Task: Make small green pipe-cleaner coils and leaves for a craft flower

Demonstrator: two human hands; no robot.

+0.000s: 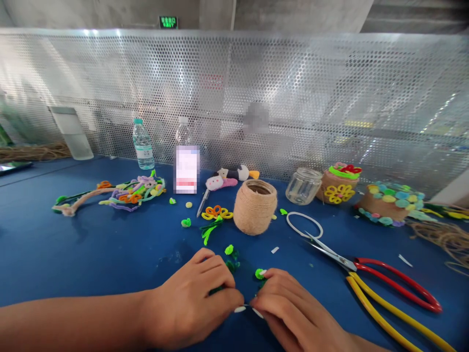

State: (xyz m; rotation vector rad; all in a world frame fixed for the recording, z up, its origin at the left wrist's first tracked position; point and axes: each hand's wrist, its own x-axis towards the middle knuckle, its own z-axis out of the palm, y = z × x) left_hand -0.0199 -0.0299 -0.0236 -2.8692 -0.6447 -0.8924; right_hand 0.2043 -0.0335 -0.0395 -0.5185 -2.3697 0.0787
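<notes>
My left hand (203, 298) and my right hand (293, 305) are close together at the front of the table, both closed in a pinch. Dark green fuzz of a pipe cleaner (216, 290) shows between my left fingers, and a thin line spans the gap between my thumbs. Most of what they hold is hidden. A bright green pipe-cleaner coil (259, 274) touches my right index fingertip. Just beyond my hands lie another green coil (229, 250) and a yellow-orange pipe-cleaner flower (217, 213) with green strips. Behind them stands a twine-wrapped jar (255, 208).
Red-and-yellow-handled scissors (351, 266) lie open at right, tips by a white ring (305, 225). Beyond are a glass jar (303, 186) and decorated jars (339, 186). Pipe-cleaner pieces (128, 195), a water bottle (142, 146) and a phone (186, 168) stand left, before a perforated metal screen (146, 73).
</notes>
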